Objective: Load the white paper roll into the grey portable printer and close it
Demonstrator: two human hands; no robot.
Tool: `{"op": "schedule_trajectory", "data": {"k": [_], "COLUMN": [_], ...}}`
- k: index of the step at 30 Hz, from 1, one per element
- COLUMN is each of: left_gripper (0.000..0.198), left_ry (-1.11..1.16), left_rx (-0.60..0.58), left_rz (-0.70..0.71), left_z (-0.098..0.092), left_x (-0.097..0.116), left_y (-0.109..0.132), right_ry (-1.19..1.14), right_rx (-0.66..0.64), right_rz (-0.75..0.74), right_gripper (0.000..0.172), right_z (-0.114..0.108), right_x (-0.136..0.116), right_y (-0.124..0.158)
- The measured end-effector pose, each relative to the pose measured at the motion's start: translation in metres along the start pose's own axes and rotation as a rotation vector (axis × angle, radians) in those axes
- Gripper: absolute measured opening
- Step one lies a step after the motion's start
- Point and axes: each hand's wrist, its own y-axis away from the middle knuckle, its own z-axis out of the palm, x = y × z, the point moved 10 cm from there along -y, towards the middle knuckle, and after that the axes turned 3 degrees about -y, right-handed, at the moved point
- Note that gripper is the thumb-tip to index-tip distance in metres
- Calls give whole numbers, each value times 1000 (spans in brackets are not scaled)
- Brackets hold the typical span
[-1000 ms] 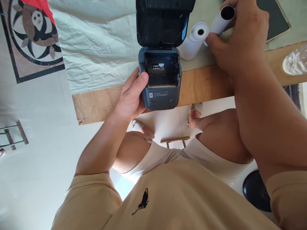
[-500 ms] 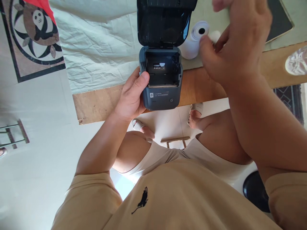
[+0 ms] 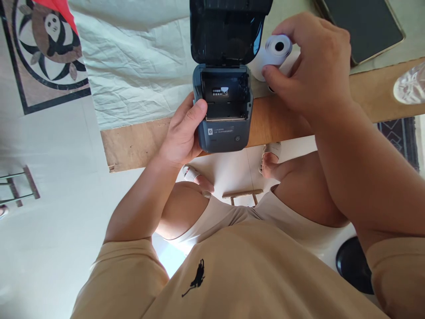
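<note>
A dark blue-grey label printer [image 3: 224, 135] stands at the table's front edge, its black lid [image 3: 226, 33] raised and its bay bare inside. My left hand [image 3: 186, 128] grips the printer's left side, thumb along the top edge. Just right of the lid, my right hand [image 3: 312, 62] pinches a white paper roll [image 3: 276, 48] between thumb and fingers. The roll's end with its dark core hole faces up. More white roll shape shows beneath and beside it, partly covered by my fingers.
A dark flat device [image 3: 363, 29] lies on the pale green cloth [image 3: 139, 66] at the right. Clear crumpled plastic [image 3: 410, 84] sits on the wooden table edge [image 3: 133, 144]. A stool [image 3: 242, 194] shows under the table, and a panda-patterned mat [image 3: 49, 48] lies at the far left.
My right hand has moved left and closed on the white paper roll. More of the dark flat device now shows. My left hand and the printer have stayed put.
</note>
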Motion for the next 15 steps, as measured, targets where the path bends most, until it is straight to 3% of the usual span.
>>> {"op": "schedule_trajectory", "data": {"k": [4,9,12,15], "left_gripper": [40,49,46,45], "left_ry": [-2,-48,-46,-47], "left_rx": [46,-14,85,110], "left_rz": [4,-83,-50,-50], "left_z": [-3,0,-3,2], "left_x": [3,-1,3,3], "left_y": [0,-2,1,5], "right_ry": [3,3,1,-10], "right_rx": [35,53,39,15], "right_rz": [-18,-3,10,40], "right_gripper": [41,35,38,41], "right_z": [-1,-4,-4,-2], "right_x": [-1,-3,-3,0], "right_y": [-1,1,2,2]}}
